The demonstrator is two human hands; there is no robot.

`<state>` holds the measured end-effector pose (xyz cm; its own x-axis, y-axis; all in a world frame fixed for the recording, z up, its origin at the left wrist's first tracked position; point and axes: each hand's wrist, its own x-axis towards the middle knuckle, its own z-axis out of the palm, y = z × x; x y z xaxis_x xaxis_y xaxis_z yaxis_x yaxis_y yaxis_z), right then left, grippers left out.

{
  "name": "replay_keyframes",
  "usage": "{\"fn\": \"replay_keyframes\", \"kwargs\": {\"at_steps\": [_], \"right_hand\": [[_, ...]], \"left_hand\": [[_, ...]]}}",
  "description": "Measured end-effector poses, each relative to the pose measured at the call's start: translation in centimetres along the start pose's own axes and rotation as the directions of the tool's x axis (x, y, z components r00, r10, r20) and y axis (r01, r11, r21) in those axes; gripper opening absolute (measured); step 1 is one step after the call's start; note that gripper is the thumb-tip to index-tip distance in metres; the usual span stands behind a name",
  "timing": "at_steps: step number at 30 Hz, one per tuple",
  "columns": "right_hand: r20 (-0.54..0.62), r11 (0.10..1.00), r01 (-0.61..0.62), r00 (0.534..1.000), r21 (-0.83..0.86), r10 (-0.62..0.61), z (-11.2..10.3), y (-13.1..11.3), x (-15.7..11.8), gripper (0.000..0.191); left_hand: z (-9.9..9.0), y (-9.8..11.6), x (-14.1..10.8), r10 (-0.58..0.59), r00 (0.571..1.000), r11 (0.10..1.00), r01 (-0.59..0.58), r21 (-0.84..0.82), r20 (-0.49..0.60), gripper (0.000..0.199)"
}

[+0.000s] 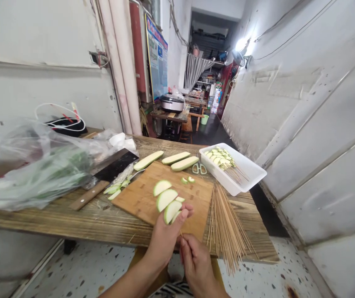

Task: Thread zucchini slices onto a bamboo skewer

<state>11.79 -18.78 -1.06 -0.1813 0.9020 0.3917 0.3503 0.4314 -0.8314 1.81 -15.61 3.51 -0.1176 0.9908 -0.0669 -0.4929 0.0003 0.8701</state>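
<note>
While the left hand [164, 242] clamps pale green zucchini slices [167, 203], the right hand [196, 265], fingers together, pinches a thin bamboo skewer [181, 234].

I stand in a narrow room with scuffed white panel walls [314, 124] on my right and speckled terrazzo floor [258, 265] below. Ahead, a wall fan [238, 58] sits beside a bright lamp [241, 44], and an electric cooker [171, 103] rests on a small wooden table [165, 115].
</note>
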Motion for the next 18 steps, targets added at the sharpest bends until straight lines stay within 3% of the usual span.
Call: {"fn": "replay_keyframes", "kwargs": {"at_steps": [5,9,18], "right_hand": [[0.087,0.989,-0.056,0.995,0.134,0.045,-1.3,-1.4,-0.6,0.029],[0.102,0.973,-0.117,0.99,0.198,0.098,-1.6,-2.1,-0.7,0.03],[0.115,0.944,-0.199,0.978,0.262,0.174,-1.6,-2.4,-0.8,0.032]], "left_hand": [[0.6,1.4,-1.1,-0.117,0.983,0.99,0.127,-0.067,0.145,0.047],[0.7,1.7,-1.3,-0.185,0.966,0.973,0.205,-0.105,0.179,0.043],[0.5,1.3,-1.1,-0.219,0.957,0.961,0.246,-0.126,0.192,0.04]]}}
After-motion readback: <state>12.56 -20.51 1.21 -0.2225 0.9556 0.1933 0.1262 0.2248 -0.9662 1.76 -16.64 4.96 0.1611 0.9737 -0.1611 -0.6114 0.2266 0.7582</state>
